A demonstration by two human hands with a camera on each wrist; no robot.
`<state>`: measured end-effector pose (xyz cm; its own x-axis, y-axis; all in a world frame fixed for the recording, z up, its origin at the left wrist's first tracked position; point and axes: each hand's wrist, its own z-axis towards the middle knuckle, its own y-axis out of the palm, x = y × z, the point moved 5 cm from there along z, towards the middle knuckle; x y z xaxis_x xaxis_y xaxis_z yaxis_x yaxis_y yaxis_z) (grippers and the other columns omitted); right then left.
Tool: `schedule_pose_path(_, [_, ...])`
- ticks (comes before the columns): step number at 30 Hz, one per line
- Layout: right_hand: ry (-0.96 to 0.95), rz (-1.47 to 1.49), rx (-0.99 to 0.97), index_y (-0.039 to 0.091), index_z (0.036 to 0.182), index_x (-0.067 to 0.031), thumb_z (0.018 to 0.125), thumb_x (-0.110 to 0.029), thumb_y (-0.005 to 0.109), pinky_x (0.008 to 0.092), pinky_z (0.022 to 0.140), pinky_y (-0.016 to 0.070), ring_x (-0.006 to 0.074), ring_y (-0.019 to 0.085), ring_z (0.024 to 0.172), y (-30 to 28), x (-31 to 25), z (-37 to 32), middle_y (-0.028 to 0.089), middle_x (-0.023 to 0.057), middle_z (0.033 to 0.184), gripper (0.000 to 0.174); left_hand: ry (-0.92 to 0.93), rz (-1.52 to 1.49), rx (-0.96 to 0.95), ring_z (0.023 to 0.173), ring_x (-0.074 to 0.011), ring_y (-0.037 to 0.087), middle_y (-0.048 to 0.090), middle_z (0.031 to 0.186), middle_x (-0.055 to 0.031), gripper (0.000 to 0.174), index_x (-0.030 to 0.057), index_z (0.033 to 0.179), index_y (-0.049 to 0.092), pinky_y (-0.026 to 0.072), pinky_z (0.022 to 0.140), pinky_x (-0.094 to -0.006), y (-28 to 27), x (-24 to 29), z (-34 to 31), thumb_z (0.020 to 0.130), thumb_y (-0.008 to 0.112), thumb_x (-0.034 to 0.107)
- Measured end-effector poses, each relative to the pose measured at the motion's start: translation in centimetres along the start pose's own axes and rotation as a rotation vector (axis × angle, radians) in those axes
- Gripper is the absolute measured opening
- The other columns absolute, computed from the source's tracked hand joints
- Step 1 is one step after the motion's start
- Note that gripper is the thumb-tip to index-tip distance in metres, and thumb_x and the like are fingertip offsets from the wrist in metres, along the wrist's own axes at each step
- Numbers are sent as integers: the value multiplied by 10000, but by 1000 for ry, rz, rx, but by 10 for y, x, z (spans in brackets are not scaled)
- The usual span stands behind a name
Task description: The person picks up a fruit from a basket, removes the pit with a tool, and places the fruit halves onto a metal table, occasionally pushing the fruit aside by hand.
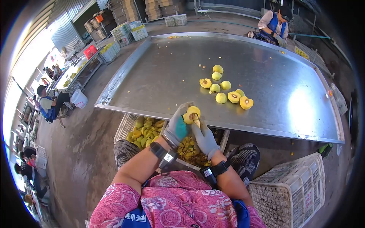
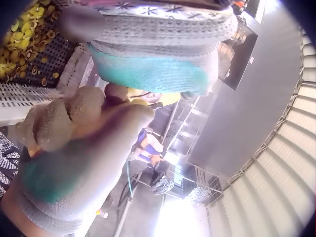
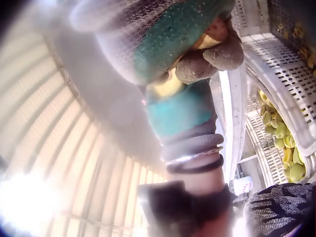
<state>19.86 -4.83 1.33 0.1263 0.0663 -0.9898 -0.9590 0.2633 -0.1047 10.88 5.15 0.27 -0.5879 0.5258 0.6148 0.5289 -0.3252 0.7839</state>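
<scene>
In the head view my gloved left hand [image 1: 178,123] grips a yellow fruit [image 1: 192,114] whose brown, hollowed centre shows. My gloved right hand [image 1: 205,140] has its fingers curled round a small pale object [image 1: 197,123] against the fruit's cut side; its exact shape is hidden. Across the left wrist view, my left hand [image 2: 153,69] is above the right hand [image 2: 84,143], with part of the fruit [image 2: 170,98] between them. The right wrist view has my right hand [image 3: 173,44] with curled fingers close to the left hand [image 3: 180,116] and the yellow fruit [image 3: 169,87].
Several whole and halved yellow fruits [image 1: 221,98] lie on the metal table [image 1: 159,79]. Below its front edge are a crate of green-yellow pieces [image 1: 122,131] and brown-yellow scraps [image 1: 192,150]. An empty white crate [image 1: 291,193] stands at right; a person [image 1: 274,26] is behind the table.
</scene>
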Motion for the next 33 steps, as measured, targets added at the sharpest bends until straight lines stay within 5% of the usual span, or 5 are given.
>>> schedule_pose_path(5, [185, 165, -125, 485, 1318, -29, 1020, -334, 469, 237, 505, 398, 92, 529, 566, 11, 16, 0, 573, 27, 740, 427, 61, 44, 37, 1031, -240, 614, 613, 1139, -114, 361, 46, 1254, 541, 516, 936, -386, -11, -3, -3, 975, 532, 274])
schedule_pose_path(13, [100, 108, -104, 488, 1296, -33, 1020, -318, 476, 234, 569, 423, 73, 502, 643, 20, 30, 9, 561, 10, 793, 396, 198, 214, 55, 988, -215, 610, 609, 1101, -119, 342, 14, 1199, 555, 519, 897, -348, -8, 0, -6, 981, 507, 273])
schedule_pose_path(23, [150, 103, -312, 516, 1217, -21, 1010, -363, 492, 241, 678, 424, 68, 485, 766, 28, 24, -3, 566, 2, 863, 401, 5, 449, 128, 782, -171, 646, 665, 878, -96, 524, -5, 980, 645, 540, 722, -296, 1, 16, -14, 1038, 411, 460])
schedule_pose_path(26, [226, 226, -377, 564, 1143, -35, 1000, -418, 492, 260, 584, 435, 118, 557, 675, 35, 30, -6, 575, 21, 791, 416, 39, 663, 132, 742, -174, 653, 676, 838, -103, 558, -3, 914, 653, 545, 690, -289, 0, 21, -19, 1026, 424, 493])
schedule_pose_path(33, [685, 917, -750, 547, 1031, -123, 995, -505, 497, 209, 336, 247, 40, 312, 392, 51, 15, -30, 419, -55, 611, 386, -25, 410, 24, 834, -227, 659, 664, 900, -130, 586, 25, 903, 617, 577, 735, -375, -12, 21, -37, 978, 450, 582])
